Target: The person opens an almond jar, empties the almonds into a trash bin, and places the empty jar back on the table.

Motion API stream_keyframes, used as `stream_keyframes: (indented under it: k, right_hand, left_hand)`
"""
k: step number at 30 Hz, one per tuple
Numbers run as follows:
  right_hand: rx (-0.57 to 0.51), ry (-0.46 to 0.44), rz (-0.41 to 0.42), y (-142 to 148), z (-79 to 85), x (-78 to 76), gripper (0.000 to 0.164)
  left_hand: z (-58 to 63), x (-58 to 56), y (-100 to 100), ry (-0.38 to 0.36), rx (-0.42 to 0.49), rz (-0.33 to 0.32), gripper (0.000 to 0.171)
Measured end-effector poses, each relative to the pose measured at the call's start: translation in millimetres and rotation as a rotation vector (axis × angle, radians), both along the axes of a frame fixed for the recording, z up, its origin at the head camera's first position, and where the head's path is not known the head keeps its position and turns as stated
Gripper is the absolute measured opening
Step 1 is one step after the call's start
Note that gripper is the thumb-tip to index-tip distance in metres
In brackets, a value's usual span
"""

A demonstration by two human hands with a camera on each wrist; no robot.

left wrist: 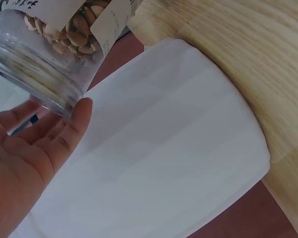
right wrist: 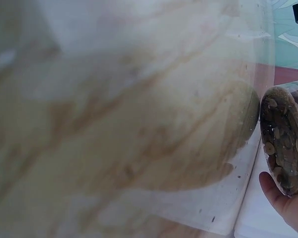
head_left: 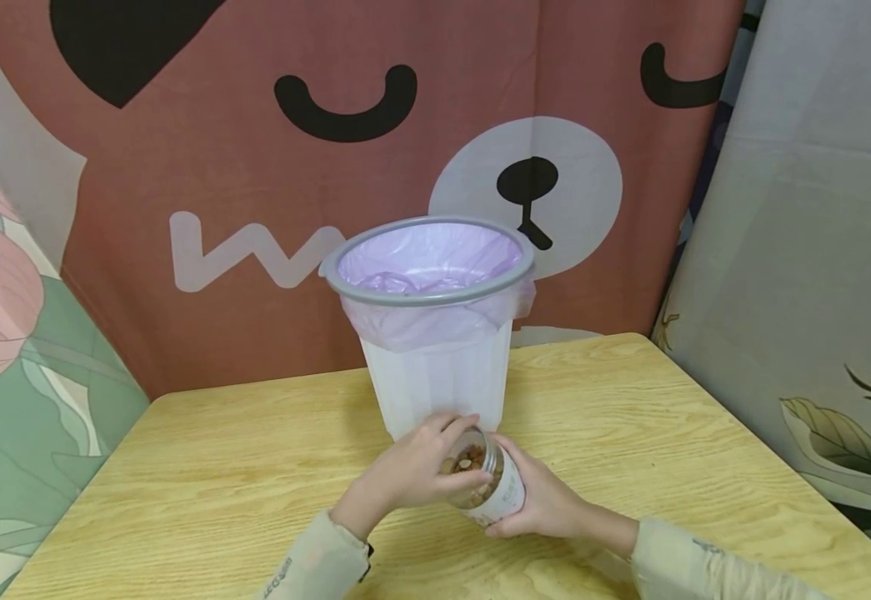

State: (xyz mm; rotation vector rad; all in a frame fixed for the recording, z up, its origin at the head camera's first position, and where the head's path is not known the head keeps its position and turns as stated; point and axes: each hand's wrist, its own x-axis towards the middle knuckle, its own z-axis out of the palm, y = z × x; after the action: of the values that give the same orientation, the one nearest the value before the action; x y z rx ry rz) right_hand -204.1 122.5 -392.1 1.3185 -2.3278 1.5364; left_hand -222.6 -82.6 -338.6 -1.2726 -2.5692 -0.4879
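Right hand [head_left: 543, 504] around a clear labelled jar [head_left: 508, 492] of brown nuts [left wrist: 78, 32]

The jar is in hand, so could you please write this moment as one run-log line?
right hand: grips jar; left hand: on jar's mouth end; jar: tilted; nuts: inside jar; bin: upright behind jar

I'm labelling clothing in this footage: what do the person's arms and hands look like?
The left hand and right hand are gloveless. The left sleeve is pale beige with dark lettering and a small black piece at its edge; the right sleeve is pale beige too, with a small dark marking.
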Motion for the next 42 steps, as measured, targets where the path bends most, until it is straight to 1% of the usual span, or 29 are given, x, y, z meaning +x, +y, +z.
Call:
stream_keyframes:
  k: [3,7,9,11,14,16,19,21,24,28,31,34,37,40,42]
  right_hand:
    - [0.004,0.008,-0.006,0,-0.2,0.2,0.089]
    - [0.004,0.017,-0.01,-1,0.0,0.4,0.09]
    - [0.002,0.016,-0.008,-1,0.3,0.5,0.09]
    - [0.0,0.016,-0.009,-1,0.5,0.6,0.09]
    - [-0.001,0.011,-0.002,-1,0.3,0.4,0.09]
    - [0.003,0.008,-0.002,-1,-0.4,-0.1,0.09]
    - [0.009,-0.001,-0.008,0,-1.3,-0.7,0.091]
    - [0.013,-0.002,-0.021,-1,-1.4,-0.7,0.092]
    - [0.013,-0.012,-0.03,-1,-0.5,0.0,0.094]
    - [0.005,-0.026,-0.029,-1,-1.6,-0.2,0.092]
    - [0.003,-0.03,-0.027,1,-9.4,-4.5,0.093]
    - [0.011,-0.026,-0.03,3,-20.7,-11.4,0.098]
    - [0.01,-0.03,-0.017,6,-29.4,-17.4,0.1]
    - [0.007,-0.03,-0.002,7,-30.9,-19.3,0.099]
    - [0.008,-0.028,0.0,7,-30.3,-19.3,0.098]
  left_hand:
    - [-1.1,0.1,2,0.019,-0.006,0.035,0.067]
    - [-2.4,-0.3,4,0.043,-0.012,0.054,0.067]
    - [-2.6,-0.3,3,0.033,-0.004,0.054,0.071]
    - [-1.9,-0.1,2,-0.002,0.009,0.05,0.076]
    - [-0.1,-0.5,-2,-0.073,0.029,0.009,0.082]
    - [1.4,-1.5,-5,-0.096,0.03,-0.046,0.083]
    - [3.9,-2.9,-7,-0.084,0.015,-0.143,0.082]
    - [4.9,-3.8,-7,-0.063,0.003,-0.192,0.082]
    - [6.1,-4.4,-6,-0.059,-0.011,-0.222,0.081]
    - [6.7,-5.5,-6,-0.069,-0.023,-0.232,0.077]
    - [7.2,-6.1,-6,-0.067,-0.025,-0.223,0.074]
    - [7.8,-6.0,-5,-0.065,-0.026,-0.186,0.07]
    - [7.2,-5.4,-4,-0.078,-0.025,-0.114,0.068]
    - [5.9,-5.2,-3,-0.081,-0.024,-0.033,0.069]
    - [5.4,-5.3,-2,-0.072,-0.025,0.005,0.07]
